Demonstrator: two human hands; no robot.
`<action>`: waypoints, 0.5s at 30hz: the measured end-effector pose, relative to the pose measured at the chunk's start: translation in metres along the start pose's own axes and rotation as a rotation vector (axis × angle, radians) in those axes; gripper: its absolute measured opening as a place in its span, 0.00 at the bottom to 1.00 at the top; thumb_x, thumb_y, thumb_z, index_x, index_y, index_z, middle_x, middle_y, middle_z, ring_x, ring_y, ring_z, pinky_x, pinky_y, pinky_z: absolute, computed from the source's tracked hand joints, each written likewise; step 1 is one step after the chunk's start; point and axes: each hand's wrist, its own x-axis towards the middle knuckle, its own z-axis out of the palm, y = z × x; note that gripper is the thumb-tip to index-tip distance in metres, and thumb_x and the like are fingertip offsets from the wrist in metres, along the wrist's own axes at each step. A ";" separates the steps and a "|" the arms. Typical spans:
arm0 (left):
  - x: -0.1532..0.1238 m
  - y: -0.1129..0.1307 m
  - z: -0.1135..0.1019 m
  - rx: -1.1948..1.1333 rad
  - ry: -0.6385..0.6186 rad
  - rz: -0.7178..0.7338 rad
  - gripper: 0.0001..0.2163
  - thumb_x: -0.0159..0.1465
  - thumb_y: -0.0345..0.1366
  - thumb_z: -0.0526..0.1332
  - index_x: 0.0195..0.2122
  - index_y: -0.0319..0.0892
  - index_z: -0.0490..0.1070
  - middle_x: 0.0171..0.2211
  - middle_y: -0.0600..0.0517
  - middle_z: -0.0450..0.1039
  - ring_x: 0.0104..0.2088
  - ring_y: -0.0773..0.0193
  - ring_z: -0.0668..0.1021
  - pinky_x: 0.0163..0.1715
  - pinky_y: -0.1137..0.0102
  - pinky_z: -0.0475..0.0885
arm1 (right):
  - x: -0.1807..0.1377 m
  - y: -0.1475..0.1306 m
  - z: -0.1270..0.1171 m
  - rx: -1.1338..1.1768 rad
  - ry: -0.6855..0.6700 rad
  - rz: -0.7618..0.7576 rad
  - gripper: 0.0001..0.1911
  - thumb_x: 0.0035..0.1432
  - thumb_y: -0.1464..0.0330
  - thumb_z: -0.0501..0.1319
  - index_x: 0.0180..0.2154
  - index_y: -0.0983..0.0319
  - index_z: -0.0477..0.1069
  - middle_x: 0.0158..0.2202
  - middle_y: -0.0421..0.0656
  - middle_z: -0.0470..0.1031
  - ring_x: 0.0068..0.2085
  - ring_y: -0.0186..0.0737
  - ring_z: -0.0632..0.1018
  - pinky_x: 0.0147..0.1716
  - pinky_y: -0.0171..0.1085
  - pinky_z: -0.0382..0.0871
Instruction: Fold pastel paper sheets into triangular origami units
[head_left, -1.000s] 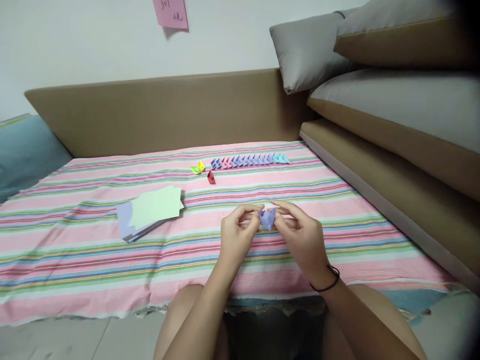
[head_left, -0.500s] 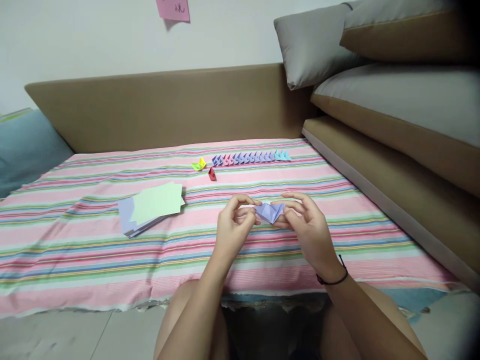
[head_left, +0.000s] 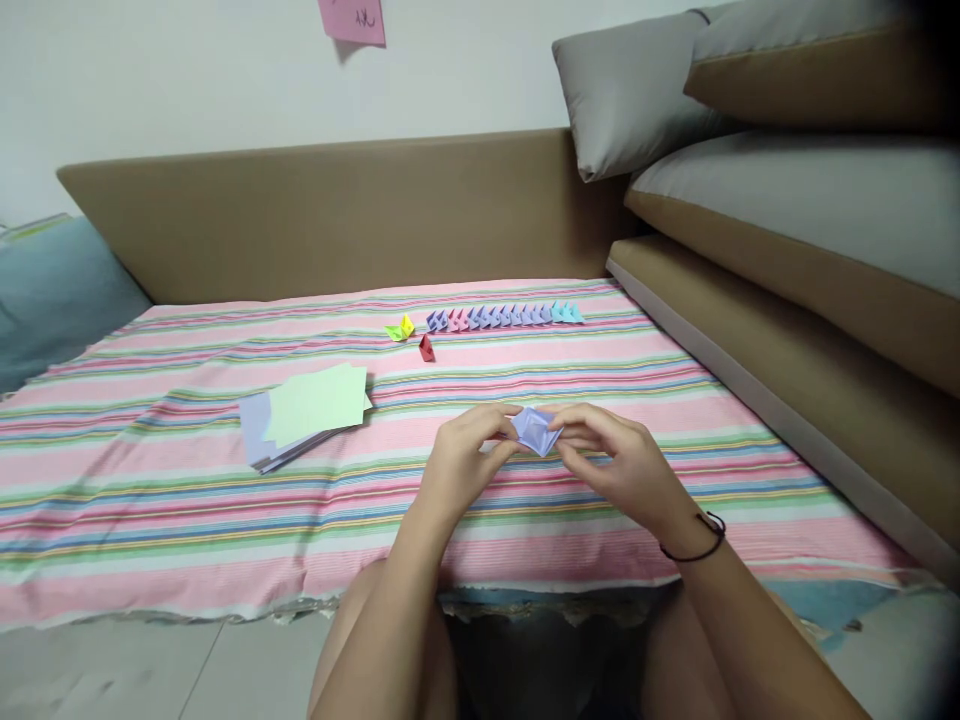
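A small folded piece of lavender paper (head_left: 537, 432) is held between both hands, above the striped cloth. My left hand (head_left: 466, 455) pinches its left corner between thumb and fingers. On the other side, my right hand (head_left: 619, 460) grips the right edge, with fingertips on top and the thumb below. Beyond the hands stands a row of folded paper pieces (head_left: 504, 317) in blue, pink, lavender and turquoise. A red folded piece (head_left: 427, 348) and a yellow-green one (head_left: 400, 328) sit at the row's left end.
To the left lies a stack of paper sheets (head_left: 319, 408), pale green over lavender. The striped cloth (head_left: 187, 520) covers the seat. Grey and brown cushions (head_left: 795, 210) are piled on the right, a brown backrest (head_left: 322, 220) stands behind, and a blue pillow (head_left: 60, 290) is far left.
The lavender paper has turned from a pointed, winged shape to a flatter diamond facing me. My right hand has shifted its hold, its fingers now curled over the paper's top.
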 end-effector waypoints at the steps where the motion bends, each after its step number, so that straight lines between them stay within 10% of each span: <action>1: 0.000 -0.001 -0.001 0.013 -0.022 0.016 0.03 0.58 0.32 0.62 0.28 0.42 0.70 0.40 0.46 0.77 0.43 0.61 0.77 0.43 0.68 0.73 | 0.001 0.002 -0.003 -0.083 -0.036 -0.048 0.09 0.56 0.74 0.57 0.39 0.59 0.69 0.45 0.44 0.73 0.41 0.39 0.77 0.42 0.39 0.74; 15: -0.002 -0.010 -0.004 0.197 -0.253 0.064 0.06 0.61 0.32 0.58 0.28 0.41 0.71 0.34 0.47 0.76 0.36 0.62 0.78 0.37 0.70 0.71 | 0.001 0.013 -0.005 -0.533 -0.148 -0.269 0.13 0.63 0.72 0.49 0.37 0.59 0.72 0.40 0.44 0.76 0.42 0.40 0.77 0.42 0.40 0.72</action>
